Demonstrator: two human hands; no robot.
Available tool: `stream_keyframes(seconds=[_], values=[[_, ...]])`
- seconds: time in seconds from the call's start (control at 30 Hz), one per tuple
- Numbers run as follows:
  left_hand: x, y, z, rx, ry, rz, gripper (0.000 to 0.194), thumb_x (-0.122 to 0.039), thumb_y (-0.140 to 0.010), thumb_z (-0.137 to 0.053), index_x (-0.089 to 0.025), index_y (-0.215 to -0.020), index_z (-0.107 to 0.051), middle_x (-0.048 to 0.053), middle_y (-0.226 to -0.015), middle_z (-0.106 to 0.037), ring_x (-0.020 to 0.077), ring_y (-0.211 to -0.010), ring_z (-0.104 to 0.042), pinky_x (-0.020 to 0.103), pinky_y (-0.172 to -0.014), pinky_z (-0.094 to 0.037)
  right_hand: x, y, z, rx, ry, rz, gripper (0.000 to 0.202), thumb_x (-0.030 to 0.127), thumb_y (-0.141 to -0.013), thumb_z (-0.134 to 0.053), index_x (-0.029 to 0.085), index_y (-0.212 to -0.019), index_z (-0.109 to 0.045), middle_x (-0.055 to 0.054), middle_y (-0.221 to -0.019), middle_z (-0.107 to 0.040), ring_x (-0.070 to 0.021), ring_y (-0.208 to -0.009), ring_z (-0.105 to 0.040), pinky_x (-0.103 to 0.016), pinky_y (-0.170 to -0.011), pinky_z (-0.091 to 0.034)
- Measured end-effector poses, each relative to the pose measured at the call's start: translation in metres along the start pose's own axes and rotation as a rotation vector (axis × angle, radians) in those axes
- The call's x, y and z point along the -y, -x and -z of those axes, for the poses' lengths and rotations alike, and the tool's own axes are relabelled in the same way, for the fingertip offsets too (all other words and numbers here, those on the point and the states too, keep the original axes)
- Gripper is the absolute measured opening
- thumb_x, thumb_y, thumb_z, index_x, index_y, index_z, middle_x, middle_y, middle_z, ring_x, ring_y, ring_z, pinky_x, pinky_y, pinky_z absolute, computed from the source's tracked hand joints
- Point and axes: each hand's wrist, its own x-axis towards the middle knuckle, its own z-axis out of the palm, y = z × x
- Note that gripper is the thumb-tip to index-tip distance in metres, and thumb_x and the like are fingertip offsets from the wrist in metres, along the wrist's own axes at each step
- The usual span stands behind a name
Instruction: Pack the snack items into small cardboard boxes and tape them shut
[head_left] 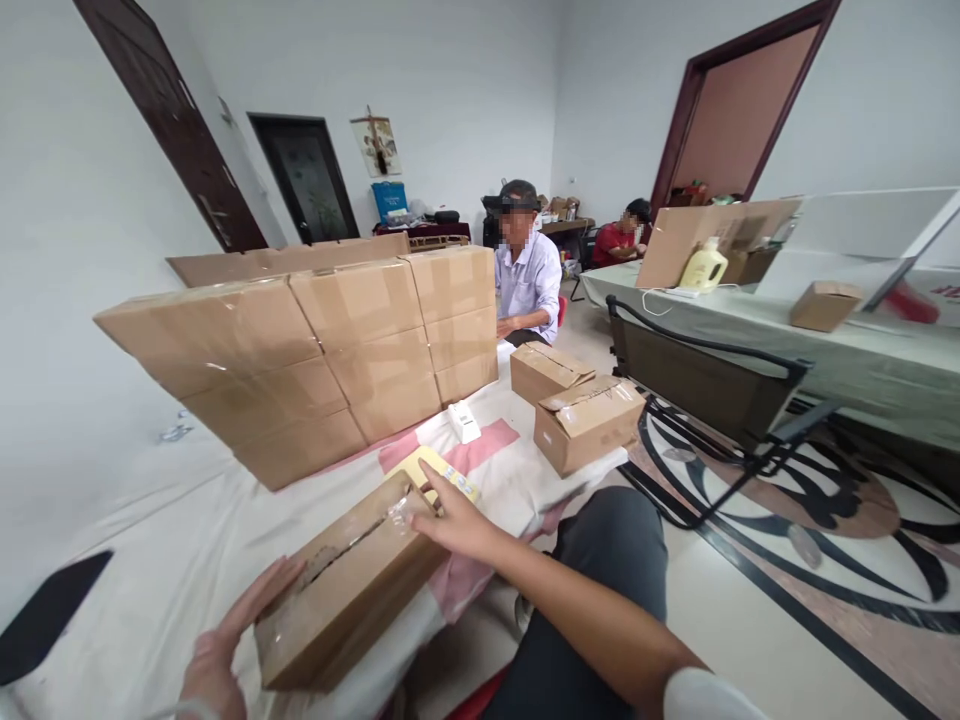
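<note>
Holding brown carton (360,590) betw. both hands, aslant nr the near edge of the surface (191,540), top shut save for a dark gap along the seam, w/ shiny tape (397,508) at the ends. Laying L hand (240,610) on the L end, fingers out fairly straight against the carton's top far edge. W/ R hand (454,515), resting thumb on top at the opp. end, index stretched past that end; other fingers mostly hidden, so can't tell if gripping.

Just past R hand, yellow item (457,480), partly covered; then small white device (463,424) on pink-and-white cloth (495,437). Toward the far edge, stack of taped cartons (360,350), 3 high & 3 across. At the R corner, pair of cartons (589,425), set close together. Toward the L edge, dark flat item (52,615), partly out of view. Beyond the stack, co-worker (532,270) in cap & light shirt. Past the R corner, dark chair (705,365) on patterned floor (802,495).
</note>
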Motion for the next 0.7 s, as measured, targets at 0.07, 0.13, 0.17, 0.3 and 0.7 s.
stream_keyframes(seconds=[0.07, 0.13, 0.17, 0.3, 0.7], values=[[-0.007, 0.002, -0.002, 0.098, -0.062, -0.022, 0.057, -0.058, -0.092, -0.045, -0.028, -0.134, -0.069, 0.005, -0.144, -0.065, 0.0358, -0.144, -0.049, 0.06, -0.12, -0.039, 0.0, -0.002, -0.008, -0.038, 0.04, -0.007, 0.09, 0.029, -0.08, -0.073, 0.026, -0.161, -0.036, -0.012, -0.15, -0.052, -0.0313, -0.139, -0.049, -0.049, -0.119, -0.035], [-0.022, 0.008, -0.008, 0.157, -0.205, -0.074, 0.054, -0.056, -0.089, -0.051, -0.03, -0.131, -0.071, 0.002, -0.151, -0.058, 0.0398, -0.152, -0.036, 0.069, -0.123, -0.025, 0.0, -0.003, -0.012, -0.065, 0.071, 0.002, 0.087, 0.025, -0.078, -0.071, 0.025, -0.16, -0.04, -0.013, -0.148, -0.053, -0.0307, -0.14, -0.048, -0.047, -0.12, -0.035], [-0.029, 0.012, -0.012, 0.164, -0.303, -0.118, 0.056, -0.055, -0.089, -0.051, -0.028, -0.133, -0.071, 0.003, -0.153, -0.056, 0.0413, -0.153, -0.033, 0.071, -0.123, -0.018, -0.001, -0.003, -0.013, -0.075, 0.084, 0.006, 0.086, 0.024, -0.078, -0.07, 0.025, -0.159, -0.041, -0.013, -0.148, -0.054, -0.0305, -0.14, -0.048, -0.047, -0.12, -0.035], [-0.048, 0.026, -0.027, 0.141, -0.548, -0.254, 0.064, -0.05, -0.09, -0.046, -0.016, -0.143, -0.062, 0.01, -0.154, -0.053, 0.0412, -0.151, -0.037, 0.066, -0.125, -0.015, -0.007, -0.003, -0.011, -0.072, 0.104, 0.098, 0.078, 0.025, -0.082, -0.067, 0.023, -0.156, -0.045, -0.013, -0.146, -0.055, -0.0298, -0.14, -0.047, -0.046, -0.119, -0.036], [0.014, 0.033, 0.004, 0.271, -0.519, -0.099, 0.067, -0.057, -0.095, -0.045, -0.031, -0.156, -0.046, 0.005, -0.163, -0.043, 0.0371, -0.157, -0.026, 0.066, -0.122, -0.026, -0.015, 0.003, 0.058, -0.284, 0.192, 0.142, 0.032, 0.032, -0.093, -0.056, 0.017, -0.12, -0.065, -0.012, -0.118, -0.068, -0.0229, -0.096, -0.065, -0.038, -0.091, -0.052]])
